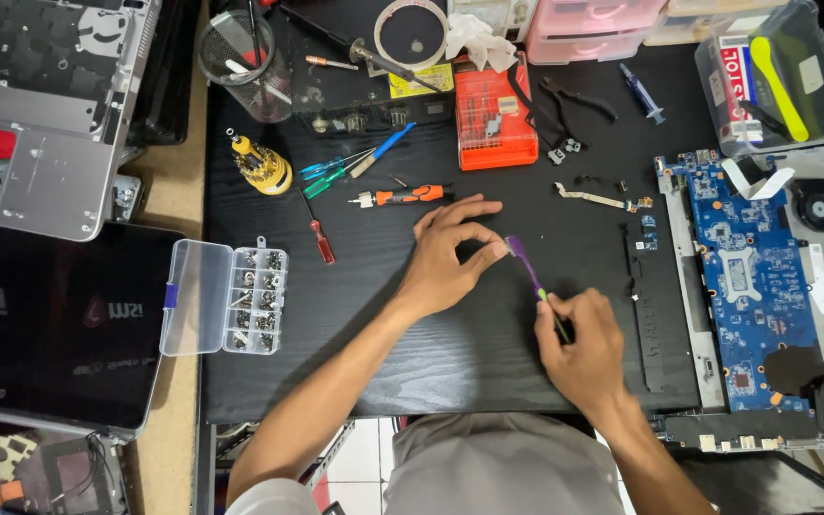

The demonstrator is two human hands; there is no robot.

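Purple-tipped tool (pixel 529 277) — slim, with a green collar and dark handle, lying at a slant over the middle of the black surface (pixel 355 334). The right hand (pixel 579 348) has its grip closed round the handle at the near end, pen-fashion, which seems to leave the flat purple tip free to be steered. The left hand (pixel 450 253) pinches thumb and forefinger together at that tip; whether a small part sits between them cannot be told. Its other fingers spread flat on the surface, apparently to steady the pinch.

Orange-handled screwdriver (pixel 402 196) — just beyond the left hand, laid crosswise within easy reach. A small red screwdriver (pixel 319 238) lies to its left.

Clear screw box (pixel 226 298) — left edge of the surface, lid swung open, compartments holding small dark fasteners, presumably sorted so none roll away.

Yellow bit driver (pixel 264 167) and blue and green picks (pixel 355 162) — far left, grouped together.

Orange bit case (pixel 495 129) — far centre, shut flat.

Opened laptop base (pixel 774 286) — right side, blue circuit board (pixel 741 277) exposed, a fan (pixel 820 205) at the far end and another near — set aside from the hands, well apart from the tool.

Black strip (pixel 643 315) — long narrow part lying between the right hand and the laptop base.

Closed dark laptop (pixel 50 324) — near left, off the black surface.
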